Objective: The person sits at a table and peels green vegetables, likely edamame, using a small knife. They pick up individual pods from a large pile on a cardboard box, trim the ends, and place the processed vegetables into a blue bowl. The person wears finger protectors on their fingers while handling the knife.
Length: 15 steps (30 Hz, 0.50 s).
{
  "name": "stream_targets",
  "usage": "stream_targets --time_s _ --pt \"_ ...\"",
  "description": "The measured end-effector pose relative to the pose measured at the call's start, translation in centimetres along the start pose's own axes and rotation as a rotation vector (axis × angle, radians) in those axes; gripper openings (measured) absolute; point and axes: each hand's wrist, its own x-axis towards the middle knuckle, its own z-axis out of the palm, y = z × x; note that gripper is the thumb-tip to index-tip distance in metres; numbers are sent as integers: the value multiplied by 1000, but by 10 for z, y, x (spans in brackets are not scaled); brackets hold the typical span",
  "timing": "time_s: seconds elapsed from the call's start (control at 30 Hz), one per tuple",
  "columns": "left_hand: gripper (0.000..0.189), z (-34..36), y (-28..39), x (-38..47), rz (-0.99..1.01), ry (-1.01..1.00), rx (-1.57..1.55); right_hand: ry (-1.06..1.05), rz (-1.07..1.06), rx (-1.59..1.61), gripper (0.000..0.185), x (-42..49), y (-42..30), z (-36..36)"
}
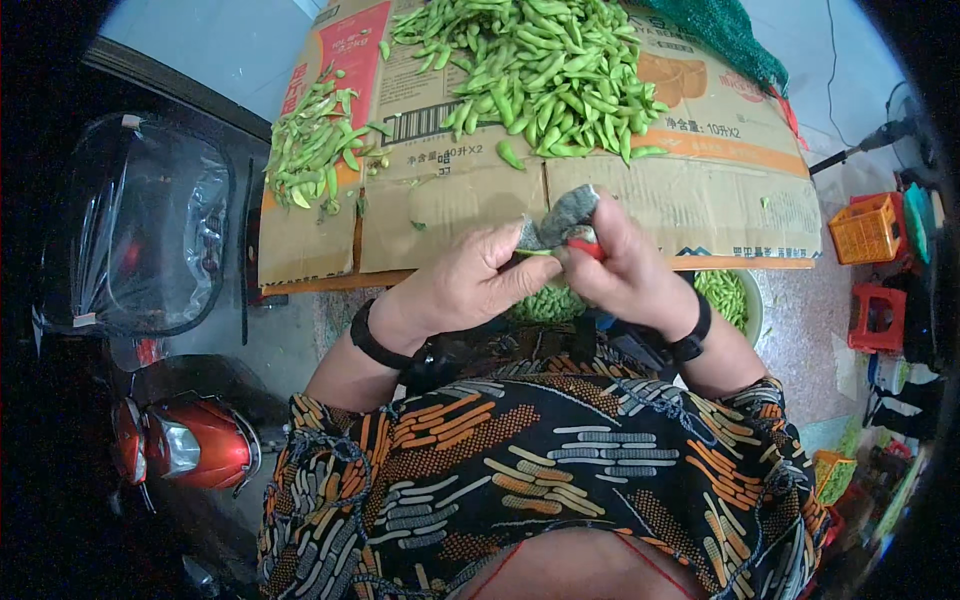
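Note:
My left hand (484, 277) and my right hand (626, 266) meet just off the near edge of a cardboard-covered table. Grey fabric finger covers (571, 212) sit on some fingers. Between the thumbs is a green soybean pod (536, 253), pinched by my left hand and touched by my right. A small red item (586, 248) shows at my right fingers; what it is I cannot tell. Beyond the hands lies a large heap of green pods (555, 82). A smaller pile of pods and shells (311, 146) lies at the table's left. Below my hands, shelled green beans (549, 303) are partly visible.
Flattened cardboard (450, 202) covers the table. A green mesh bag (720, 37) lies at the far right. On the floor at right are a basin of pods (721, 296), an orange crate (864, 231) and a red stool (877, 317). A red scooter (202, 446) stands at left.

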Motion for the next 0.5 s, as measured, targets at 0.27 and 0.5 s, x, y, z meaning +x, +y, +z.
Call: stream_targets --time_s 0.27,0.5 --pt "11 9 1 0 -51 146 69 -14 22 -99 28 -6 4 4" --pt "9 11 7 -14 177 224 434 -179 493 670 35 -8 -12 2"
